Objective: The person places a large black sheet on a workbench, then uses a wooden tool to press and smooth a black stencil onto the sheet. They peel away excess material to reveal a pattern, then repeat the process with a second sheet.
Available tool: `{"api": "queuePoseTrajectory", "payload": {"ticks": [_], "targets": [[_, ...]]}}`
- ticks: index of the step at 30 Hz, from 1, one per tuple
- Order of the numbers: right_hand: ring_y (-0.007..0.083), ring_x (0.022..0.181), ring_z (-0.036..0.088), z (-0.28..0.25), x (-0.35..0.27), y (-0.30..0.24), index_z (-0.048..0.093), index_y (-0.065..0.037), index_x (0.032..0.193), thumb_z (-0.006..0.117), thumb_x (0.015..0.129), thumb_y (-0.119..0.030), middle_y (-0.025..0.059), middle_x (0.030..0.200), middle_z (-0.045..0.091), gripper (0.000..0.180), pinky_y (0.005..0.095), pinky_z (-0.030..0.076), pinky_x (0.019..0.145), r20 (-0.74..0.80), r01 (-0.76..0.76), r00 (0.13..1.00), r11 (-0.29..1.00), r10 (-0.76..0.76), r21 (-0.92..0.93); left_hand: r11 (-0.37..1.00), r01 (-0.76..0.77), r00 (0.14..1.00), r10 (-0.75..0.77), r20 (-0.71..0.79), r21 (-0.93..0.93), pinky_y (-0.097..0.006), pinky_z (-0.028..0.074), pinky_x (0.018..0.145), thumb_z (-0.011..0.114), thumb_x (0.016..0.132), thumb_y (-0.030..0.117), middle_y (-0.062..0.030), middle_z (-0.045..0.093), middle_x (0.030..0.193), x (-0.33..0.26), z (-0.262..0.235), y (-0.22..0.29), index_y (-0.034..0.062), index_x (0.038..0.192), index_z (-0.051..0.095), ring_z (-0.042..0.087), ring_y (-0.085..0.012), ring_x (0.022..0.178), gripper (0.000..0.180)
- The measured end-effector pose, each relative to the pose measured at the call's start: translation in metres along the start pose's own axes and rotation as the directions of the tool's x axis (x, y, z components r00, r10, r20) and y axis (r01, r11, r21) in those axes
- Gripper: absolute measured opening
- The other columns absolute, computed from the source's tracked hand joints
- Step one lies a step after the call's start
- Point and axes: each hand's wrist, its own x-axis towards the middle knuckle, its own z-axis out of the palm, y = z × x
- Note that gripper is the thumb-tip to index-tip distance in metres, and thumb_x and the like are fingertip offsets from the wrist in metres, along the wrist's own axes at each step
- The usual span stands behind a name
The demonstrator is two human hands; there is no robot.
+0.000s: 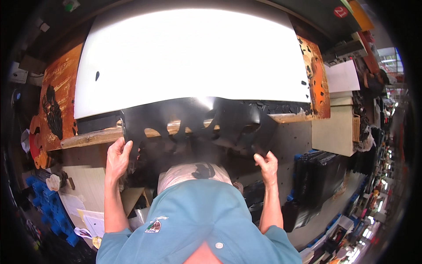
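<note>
Beyond the sheet [189,112], which stretches between the left hand [117,157] and the right hand [267,165], the board [193,57] lies on the surface [66,79], with scraps [53,112] to the board's left, a box [332,125] near the surface's right end, and a stack [318,180] to the right of the right hand.

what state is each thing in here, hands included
Left hand: closed, gripping the black sheet's left edge
Right hand: thumb and finger together, apparently pinching the sheet toward its right end
Black sheet with cut-out holes: held up between the hands, curved
White board: lying flat on the bench
Small black scrap: lying loose on the board
Black scraps at left: heaped on the wooden surface
</note>
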Motion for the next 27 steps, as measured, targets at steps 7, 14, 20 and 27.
{"api": "queuePoseTrajectory", "payload": {"ticks": [7, 14, 20, 27], "targets": [[0.0251, 0.112, 0.072, 0.025, -0.058, 0.071, 0.072, 0.003, 0.126, 0.081, 0.096, -0.036, 0.0132, 0.122, 0.077, 0.050, 0.0386, 0.055, 0.100, -0.018, 0.090, 0.995, 0.980, -0.095, -0.178, 0.915, -0.377, 0.918, 0.348, 0.191, 0.143, -0.031, 0.059, 0.070, 0.066, 0.106, 0.011, -0.0096, 0.080, 0.088, -0.019, 0.048, 0.024, -0.0045, 0.109, 0.071, 0.073, -0.0140, 0.075, 0.017], [0.0237, 0.105, 0.075, -0.050, -0.132, 0.105, 0.078, 0.003, 0.117, 0.083, 0.094, -0.046, 0.0142, 0.111, 0.081, 0.055, 0.0378, 0.056, 0.096, -0.327, -0.246, 0.924, 0.962, 0.195, -0.120, 0.878, -0.456, 0.874, 0.411, 0.259, 0.147, -0.025, 0.055, 0.070, 0.066, 0.107, 0.005, -0.0028, 0.079, 0.092, -0.036, 0.096, 0.043, -0.0050, 0.110, 0.076, 0.069, -0.0060, 0.079, 0.014], [0.0210, 0.079, 0.072, -0.125, -0.212, 0.098, 0.078, 0.001, 0.100, 0.078, 0.097, -0.053, 0.0119, 0.084, 0.076, 0.055, 0.0373, 0.055, 0.078, -0.609, -0.345, 0.758, 0.936, 0.231, -0.074, 0.815, -0.579, 0.738, 0.529, 0.418, -0.009, -0.024, 0.054, 0.082, 0.062, 0.109, 0.002, -0.0015, 0.077, 0.101, -0.062, 0.153, 0.068, -0.0040, 0.123, 0.073, 0.066, -0.0068, 0.089, 0.019], [0.0145, 0.073, 0.066, -0.157, -0.336, 0.089, 0.076, -0.002, 0.121, 0.080, 0.098, -0.039, 0.0054, 0.103, 0.075, 0.043, 0.0294, 0.057, 0.060, -0.909, -0.137, 0.408, 0.990, 0.083, 0.030, 0.708, -0.689, 0.456, 0.589, 0.668, -0.154, -0.022, 0.052, 0.082, 0.068, 0.107, 0.003, -0.0010, 0.077, 0.099, -0.091, 0.253, 0.112, -0.0031, 0.116, 0.076, 0.065, -0.0046, 0.089, 0.014]]}}
